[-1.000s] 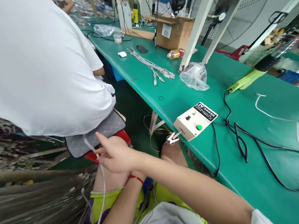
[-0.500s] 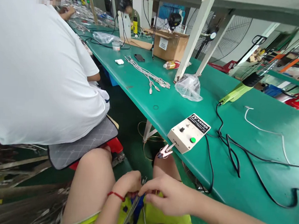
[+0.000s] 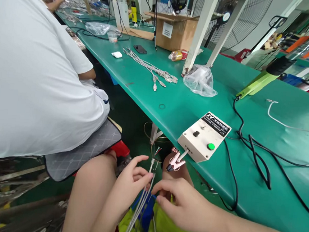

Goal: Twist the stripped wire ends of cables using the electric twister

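My left hand [image 3: 135, 177] holds a bundle of thin grey cables [image 3: 138, 210] above my lap, with the thumb pressed against them and the index finger stretched out. One cable end points up with its thin coloured wires [image 3: 157, 151] bared and fanned out. Just right of the bundle is my right hand [image 3: 173, 197], fingers curled and thumb apart from them, with nothing visible between them. Ahead of the hands, at the table edge, a cream control box [image 3: 204, 136] carries a knob and a green button. From its front sticks a shaft with a pink clip [image 3: 176, 162].
On the green table [image 3: 145, 97] lie several grey USB cables [image 3: 150, 67], a phone [image 3: 140, 49], a plastic bag [image 3: 201, 80] and a bottle [image 3: 178, 55]. A green-handled tool [image 3: 260, 80] trails a black cord [image 3: 251, 146]. A co-worker in a white shirt [image 3: 36, 76] sits close on the left.
My left hand has risen and moved forward with the cables, bringing their bared ends into sight. The hands have drawn apart slightly. The view has shifted a little.
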Tool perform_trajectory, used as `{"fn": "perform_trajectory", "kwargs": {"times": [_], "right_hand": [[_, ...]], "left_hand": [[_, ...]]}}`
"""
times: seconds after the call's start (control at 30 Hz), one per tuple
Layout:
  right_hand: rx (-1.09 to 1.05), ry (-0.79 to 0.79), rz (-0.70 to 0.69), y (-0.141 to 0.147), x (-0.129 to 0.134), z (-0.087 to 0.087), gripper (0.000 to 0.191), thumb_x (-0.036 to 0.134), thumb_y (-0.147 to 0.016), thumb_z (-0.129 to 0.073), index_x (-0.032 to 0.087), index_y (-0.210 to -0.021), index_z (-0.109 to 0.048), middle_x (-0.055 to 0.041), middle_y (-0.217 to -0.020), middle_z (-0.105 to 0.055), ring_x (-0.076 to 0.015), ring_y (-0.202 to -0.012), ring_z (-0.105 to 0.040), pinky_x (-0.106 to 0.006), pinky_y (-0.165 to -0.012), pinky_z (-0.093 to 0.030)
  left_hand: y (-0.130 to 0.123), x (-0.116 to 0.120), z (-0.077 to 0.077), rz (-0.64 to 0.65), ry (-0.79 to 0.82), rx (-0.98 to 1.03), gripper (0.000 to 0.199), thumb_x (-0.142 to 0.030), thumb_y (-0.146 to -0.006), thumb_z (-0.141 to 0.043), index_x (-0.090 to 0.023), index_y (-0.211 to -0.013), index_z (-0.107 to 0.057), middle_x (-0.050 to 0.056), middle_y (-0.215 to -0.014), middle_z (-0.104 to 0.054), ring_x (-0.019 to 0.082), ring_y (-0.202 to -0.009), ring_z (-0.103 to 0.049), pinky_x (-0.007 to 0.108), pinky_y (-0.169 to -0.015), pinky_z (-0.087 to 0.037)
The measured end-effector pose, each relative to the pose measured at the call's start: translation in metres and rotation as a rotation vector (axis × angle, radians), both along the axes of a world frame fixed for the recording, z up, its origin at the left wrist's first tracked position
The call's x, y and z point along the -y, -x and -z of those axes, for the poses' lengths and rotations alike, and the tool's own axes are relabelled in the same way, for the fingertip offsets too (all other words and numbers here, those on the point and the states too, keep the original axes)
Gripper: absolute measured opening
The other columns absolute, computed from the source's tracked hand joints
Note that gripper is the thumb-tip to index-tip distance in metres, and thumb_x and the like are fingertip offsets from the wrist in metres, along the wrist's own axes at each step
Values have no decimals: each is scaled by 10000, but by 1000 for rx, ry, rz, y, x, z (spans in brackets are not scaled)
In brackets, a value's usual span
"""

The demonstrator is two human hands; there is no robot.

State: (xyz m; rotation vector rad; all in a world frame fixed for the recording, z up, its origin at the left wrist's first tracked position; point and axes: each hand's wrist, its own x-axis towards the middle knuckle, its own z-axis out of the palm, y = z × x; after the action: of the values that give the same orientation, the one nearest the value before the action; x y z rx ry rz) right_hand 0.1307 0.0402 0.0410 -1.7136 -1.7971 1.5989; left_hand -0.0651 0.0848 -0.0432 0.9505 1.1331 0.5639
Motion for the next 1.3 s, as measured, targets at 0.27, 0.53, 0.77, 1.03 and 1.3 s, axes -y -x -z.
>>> {"fn": "perform_trajectory", "kwargs": {"times": [0.27, 0.53, 0.77, 1.03, 1.3], "right_hand": [[-132, 33, 202, 3, 0, -1, 234, 304, -1028, -638, 220, -1203, -769, 5, -833, -687, -188, -759, -607, -305, -677, -453], [-15, -180, 64, -4, 8, 4, 344, 168, -915, -686, 217, -614, -527, 72, -553, -417, -121, -561, -381, -299, -548, -276], [-143, -538, 74, 1, 23, 1, 150, 257, -986, -700, 189, -857, -736, 33, -632, -607, -121, -553, -478, -276, -553, -372], [-188, -534, 355, 1, 24, -5, 122, 282, -1025, -730, 190, -1058, -803, 12, -607, -692, -123, -506, -574, -229, -498, -426], [-296, -595, 386, 2, 23, -9, 103, 228, -976, -776, 184, -921, -852, 24, -504, -621, -114, -444, -494, -242, -471, -405]], "left_hand": [[-3, 27, 4, -156, -122, 274, 256, -446, -1069, -668, -222, -1193, -646, -46, -781, -628, 51, -461, -449, 157, -437, -349], [-23, 51, -3, -243, -373, 60, 254, -476, -1147, -553, -236, -1205, -617, 6, -834, -751, 104, -475, -595, 195, -473, -526], [-35, 66, -8, -489, -660, 46, 187, -341, -1089, -675, -222, -952, -721, -9, -772, -699, 114, -610, -656, 156, -578, -559], [-47, 75, -22, -521, -597, 85, 217, -403, -1087, -713, -234, -952, -721, -39, -772, -693, 81, -563, -574, 149, -554, -487], [-37, 79, 1, -350, -796, 236, 81, -189, -1079, -679, -237, -1141, -697, -18, -847, -726, 107, -618, -644, 172, -594, -547]]}}
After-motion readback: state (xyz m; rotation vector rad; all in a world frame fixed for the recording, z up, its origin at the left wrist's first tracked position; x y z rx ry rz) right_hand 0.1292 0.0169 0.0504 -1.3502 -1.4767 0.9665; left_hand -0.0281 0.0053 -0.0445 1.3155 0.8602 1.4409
